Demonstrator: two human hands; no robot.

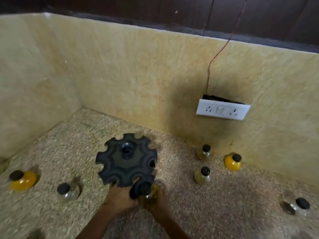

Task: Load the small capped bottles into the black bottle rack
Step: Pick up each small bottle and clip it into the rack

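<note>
The black bottle rack (126, 159), a round disc with notches around its rim and a central hub, stands on the speckled counter (233, 195). My left hand (119, 198) grips its near edge. My right hand (156, 200) holds a small black-capped bottle (148, 190) of yellowish liquid against a near-side notch. Loose bottles stand around: a yellow one (23, 180) and a clear one (68, 191) at left, two pale ones (204, 151) (202, 175), a yellow one (233, 161) and a clear one (296, 206) at right.
Yellow stone walls (120, 75) close the counter at the back and left, forming a corner. A white socket plate (222, 109) with a thin wire running up sits on the back wall at right.
</note>
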